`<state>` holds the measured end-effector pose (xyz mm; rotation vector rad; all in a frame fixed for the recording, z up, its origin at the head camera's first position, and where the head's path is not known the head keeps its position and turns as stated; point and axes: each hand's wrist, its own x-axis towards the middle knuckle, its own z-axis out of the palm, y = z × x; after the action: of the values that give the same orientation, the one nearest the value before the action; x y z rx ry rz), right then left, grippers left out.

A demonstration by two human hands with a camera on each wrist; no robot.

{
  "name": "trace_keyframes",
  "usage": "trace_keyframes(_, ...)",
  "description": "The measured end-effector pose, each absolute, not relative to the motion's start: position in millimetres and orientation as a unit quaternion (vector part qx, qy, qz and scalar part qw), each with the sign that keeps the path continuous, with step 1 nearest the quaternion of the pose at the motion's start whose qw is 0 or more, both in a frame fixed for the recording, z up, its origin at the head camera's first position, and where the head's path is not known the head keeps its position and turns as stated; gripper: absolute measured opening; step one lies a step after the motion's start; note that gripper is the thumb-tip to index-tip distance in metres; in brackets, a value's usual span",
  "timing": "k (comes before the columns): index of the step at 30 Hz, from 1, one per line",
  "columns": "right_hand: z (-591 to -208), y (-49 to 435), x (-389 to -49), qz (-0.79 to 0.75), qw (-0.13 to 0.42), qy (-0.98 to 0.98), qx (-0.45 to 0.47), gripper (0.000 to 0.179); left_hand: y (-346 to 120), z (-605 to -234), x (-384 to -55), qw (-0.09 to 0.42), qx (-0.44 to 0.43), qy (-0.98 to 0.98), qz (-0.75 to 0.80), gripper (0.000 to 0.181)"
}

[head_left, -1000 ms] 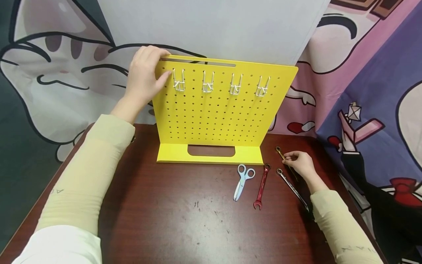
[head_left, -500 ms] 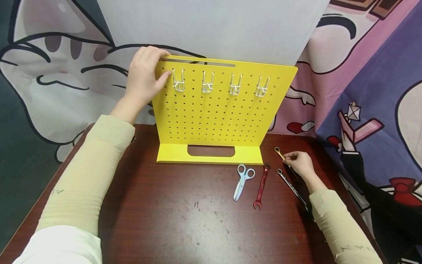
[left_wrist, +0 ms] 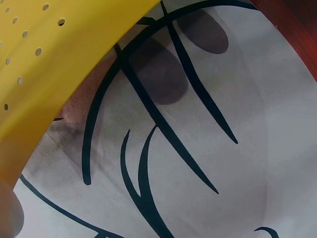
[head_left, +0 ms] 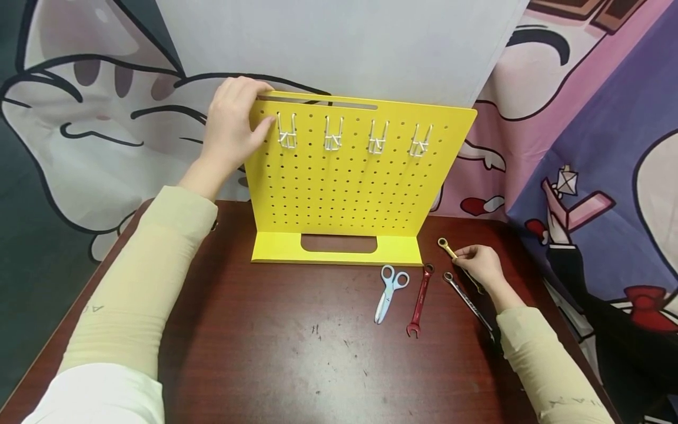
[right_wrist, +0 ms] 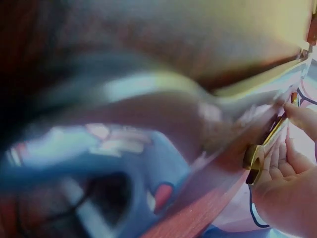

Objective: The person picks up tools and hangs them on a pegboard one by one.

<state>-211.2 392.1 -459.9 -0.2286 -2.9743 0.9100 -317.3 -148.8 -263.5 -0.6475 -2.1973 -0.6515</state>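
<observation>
A yellow pegboard (head_left: 339,182) stands upright on the table, with several white wire hooks (head_left: 332,134) in a row near its top. My left hand (head_left: 231,121) grips its upper left corner, thumb on the front face and fingers over the top edge. In the left wrist view only a fingertip (left_wrist: 9,213) shows beside the board's yellow edge. At the right, my right hand (head_left: 481,264) pinches a gold wrench (head_left: 447,248) near its middle, ring end pointing toward the board. The right wrist view shows the wrench's open end (right_wrist: 253,162) under the curled fingers.
Light blue scissors (head_left: 389,293), a red wrench (head_left: 420,300) and a silver wrench (head_left: 468,301) lie on the brown table (head_left: 275,347) before the board's base. A cartoon-printed cloth (head_left: 598,176) hangs behind and to the right, and a white panel (head_left: 344,47) is at the back.
The gold wrench and my right hand have shifted slightly, its ring end moving left and its far end coming into view. My left hand has kept its grip on the pegboard.
</observation>
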Motion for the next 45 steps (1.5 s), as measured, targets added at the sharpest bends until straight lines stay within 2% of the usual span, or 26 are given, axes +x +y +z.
trace_keyframes(12, -456, 391, -203, 0.333, 0.048, -0.937, -0.089, 0.024, -148, -265, -316, 0.372, -0.255, -0.853, -0.262, 0.037)
trace_keyframes(17, -441, 385, -201, 0.371, 0.074, -0.922, -0.079, 0.028, -149, -265, -315, 0.370, -0.252, -0.854, -0.265, 0.037)
trace_keyframes(34, -378, 330, -199, 0.469, 0.113, -0.875, -0.039, 0.032, -148, -265, -314, 0.382, -0.255, -0.846, -0.271, 0.036)
trace_keyframes(37, -367, 319, -199, 0.497, 0.119, -0.859, -0.036, 0.030, -148, -266, -315, 0.384, -0.255, -0.845, -0.271, 0.036)
trace_keyframes(45, -346, 291, -200, 0.600, 0.151, -0.785, -0.013, 0.009, -147, -266, -317, 0.392, -0.261, -0.840, -0.268, 0.036)
